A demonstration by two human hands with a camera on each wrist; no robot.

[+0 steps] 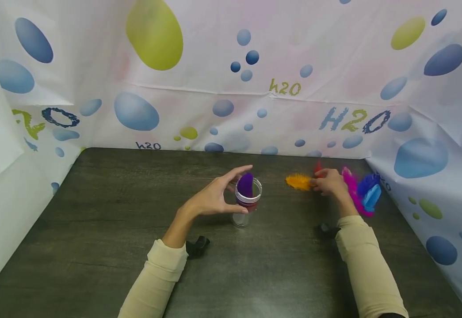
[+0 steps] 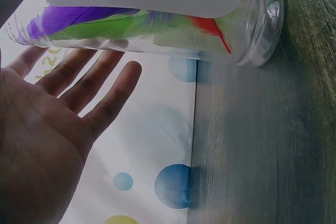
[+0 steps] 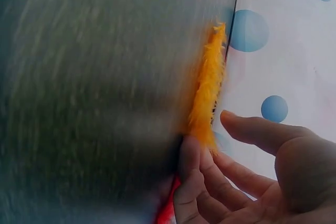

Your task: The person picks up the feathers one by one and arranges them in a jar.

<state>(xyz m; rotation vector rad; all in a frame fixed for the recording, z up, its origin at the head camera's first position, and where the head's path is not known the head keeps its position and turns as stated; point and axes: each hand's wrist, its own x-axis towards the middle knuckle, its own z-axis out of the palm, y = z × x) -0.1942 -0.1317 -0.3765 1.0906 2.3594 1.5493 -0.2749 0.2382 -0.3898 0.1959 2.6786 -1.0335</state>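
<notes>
A clear jar [image 1: 240, 220] stands upright on the table, holding a purple feather [image 1: 245, 184] that pokes above the rim. Green and red feathers also show through its wall in the left wrist view. My left hand [image 1: 211, 195] holds the jar near its top, thumb on the near side, fingers behind it and the little finger free. On the right, my right hand [image 1: 330, 182] is at the near end of a fluffy orange feather [image 1: 297, 181]; its fingertips meet the feather while the thumb [image 3: 249, 128] stands apart. A red feather [image 1: 318, 166] lies partly hidden behind this hand.
Magenta [image 1: 350, 187], dark blue [image 1: 367, 183] and light blue [image 1: 372, 198] feathers lie at the table's right side, beyond the right wrist. The dark wooden table [image 1: 107, 212] is bordered by a white patterned sheet [image 1: 199, 79] at the back and sides.
</notes>
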